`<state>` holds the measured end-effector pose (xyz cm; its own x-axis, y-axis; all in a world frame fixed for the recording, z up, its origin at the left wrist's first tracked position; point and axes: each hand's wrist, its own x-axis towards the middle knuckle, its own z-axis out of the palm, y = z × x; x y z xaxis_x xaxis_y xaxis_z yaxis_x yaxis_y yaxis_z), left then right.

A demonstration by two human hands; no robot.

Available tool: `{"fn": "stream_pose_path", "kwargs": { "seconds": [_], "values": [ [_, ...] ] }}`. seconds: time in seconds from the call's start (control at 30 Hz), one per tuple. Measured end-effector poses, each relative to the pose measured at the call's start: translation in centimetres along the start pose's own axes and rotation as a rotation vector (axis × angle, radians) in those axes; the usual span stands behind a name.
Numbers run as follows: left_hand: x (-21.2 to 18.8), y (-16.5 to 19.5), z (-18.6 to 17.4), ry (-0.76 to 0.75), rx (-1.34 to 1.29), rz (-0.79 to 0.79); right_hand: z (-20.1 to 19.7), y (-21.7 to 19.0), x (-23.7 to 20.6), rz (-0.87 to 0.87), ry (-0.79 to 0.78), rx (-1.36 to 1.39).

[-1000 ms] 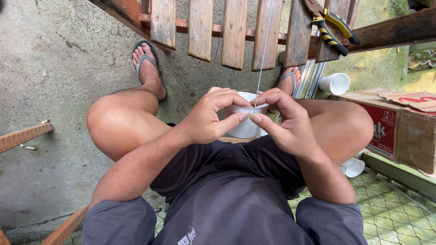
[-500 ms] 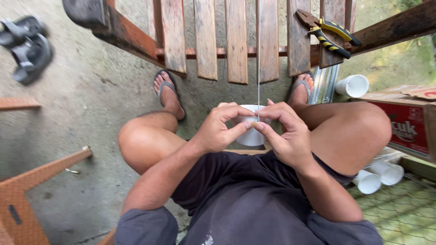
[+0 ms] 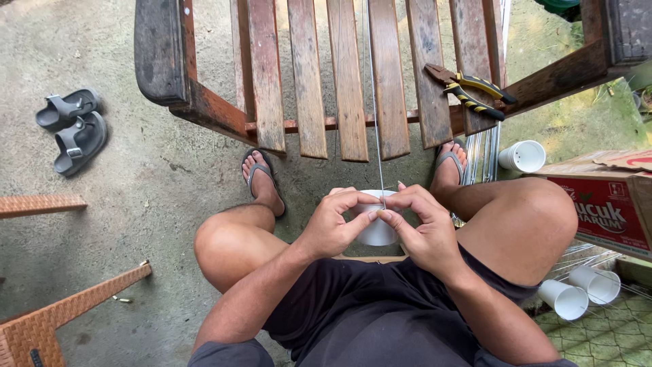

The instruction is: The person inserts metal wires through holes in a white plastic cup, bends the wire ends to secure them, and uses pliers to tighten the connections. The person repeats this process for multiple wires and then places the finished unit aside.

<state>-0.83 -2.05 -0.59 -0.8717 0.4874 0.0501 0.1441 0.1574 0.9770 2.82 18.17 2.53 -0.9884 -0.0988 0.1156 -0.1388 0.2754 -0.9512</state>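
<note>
Both hands, left hand and right hand, are closed around a white cup above the lap, fingertips pinching a thin wire at its rim. Advise a steady cup and taut wire.

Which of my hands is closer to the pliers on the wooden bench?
Right. Your right hand sits below the pliers, slightly to their left; your left hand is farther left, across the white cup.

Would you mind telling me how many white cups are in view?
4: one white cup held between both hands, one lying by the cardboard box, two lying at lower right. Others may be hidden.
</note>
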Motion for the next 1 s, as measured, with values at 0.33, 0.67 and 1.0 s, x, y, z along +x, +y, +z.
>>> {"fn": "stream_pose_path", "kwargs": {
  "seconds": [0.33,0.67,1.0],
  "values": [
    [0.6,0.1,0.2,0.021,-0.009,-0.019,0.1,-0.4,0.3,0.119,0.034,-0.068],
    [1.1,-1.0,-0.1,0.047,-0.125,0.027,0.8,-0.3,1.1,0.047,0.027,-0.08],
    [0.7,-0.2,-0.2,0.059,-0.025,0.021,1.1,-0.6,0.6,0.052,0.033,-0.105]
  ]
}}
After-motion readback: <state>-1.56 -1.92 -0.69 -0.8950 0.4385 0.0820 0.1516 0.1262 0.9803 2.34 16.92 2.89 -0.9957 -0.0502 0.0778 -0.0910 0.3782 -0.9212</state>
